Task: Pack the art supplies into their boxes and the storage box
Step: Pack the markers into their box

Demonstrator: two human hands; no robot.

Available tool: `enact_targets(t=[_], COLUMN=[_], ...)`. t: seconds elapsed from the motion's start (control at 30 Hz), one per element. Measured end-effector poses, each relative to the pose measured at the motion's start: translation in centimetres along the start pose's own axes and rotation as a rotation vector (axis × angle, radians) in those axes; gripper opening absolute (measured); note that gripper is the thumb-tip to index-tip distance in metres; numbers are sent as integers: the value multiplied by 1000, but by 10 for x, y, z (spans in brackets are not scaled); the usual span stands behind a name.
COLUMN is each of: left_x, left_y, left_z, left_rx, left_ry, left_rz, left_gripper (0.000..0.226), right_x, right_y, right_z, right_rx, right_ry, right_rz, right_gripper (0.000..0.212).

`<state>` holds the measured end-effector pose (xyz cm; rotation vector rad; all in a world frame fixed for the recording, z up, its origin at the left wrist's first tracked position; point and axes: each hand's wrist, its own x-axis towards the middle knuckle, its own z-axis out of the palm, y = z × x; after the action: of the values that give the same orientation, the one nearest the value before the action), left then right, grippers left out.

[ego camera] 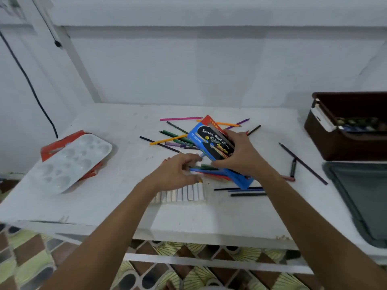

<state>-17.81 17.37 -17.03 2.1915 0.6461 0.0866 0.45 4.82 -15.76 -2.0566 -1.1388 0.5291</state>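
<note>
My right hand (238,152) grips a blue and black marker box (211,143), held tilted above the table's middle. My left hand (178,171) pinches the ends of several markers (206,169) that stick out of the box's lower opening. Loose coloured pencils (171,136) lie scattered behind the box, and three dark pencils (247,191) lie in front of it. A row of white chalk sticks (189,192) lies just below my left hand. The brown storage box (339,143) stands at the far right with items inside.
A white paint palette (69,162) rests on an orange-red packet (54,146) at the left of the white table (125,201). A grey lid (362,199) lies at the right, below the storage box. A long dark pencil (303,164) and a marker (293,168) lie near it.
</note>
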Motion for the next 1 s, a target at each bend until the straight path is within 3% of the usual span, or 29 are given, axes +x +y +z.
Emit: enact_targets(t=[0.07,0.17,0.23,0.4,0.57,0.7,0.8,1.0], left_x=[-8,-22,-23,-17,-12,-11,-7,-1], left_y=[-4,-6,-11,-22,-22,-20,-17,-13], left_z=[-10,-16,-11,2,1,1,0,2], left_rx=[290,590,654,668,596,595,587,586], left_ry=[-136,-322,-370,-318,-261,-256,-253,-233], left_rz=[8,-25,-38,-33,-11,-14,-13,-3], left_gripper=[77,99,103,108,99,97,94,87], right_x=[-10,-24,-33,-46,-49,-46,-39,-30], right_y=[9,24,33,44,40,29,31,39], right_z=[-13,-30,-39,-52,-58,-56,-44,-22], right_rx=[-80,-146,-111,-66,-35,-126,-272,-321], right_ry=[-77,-224,-304,-364,-291,-45,55,-12], right_rz=[-20,-48,-47,-80,-22,181,370,502], right_gripper=[102,104,100,95,93,66,78,95])
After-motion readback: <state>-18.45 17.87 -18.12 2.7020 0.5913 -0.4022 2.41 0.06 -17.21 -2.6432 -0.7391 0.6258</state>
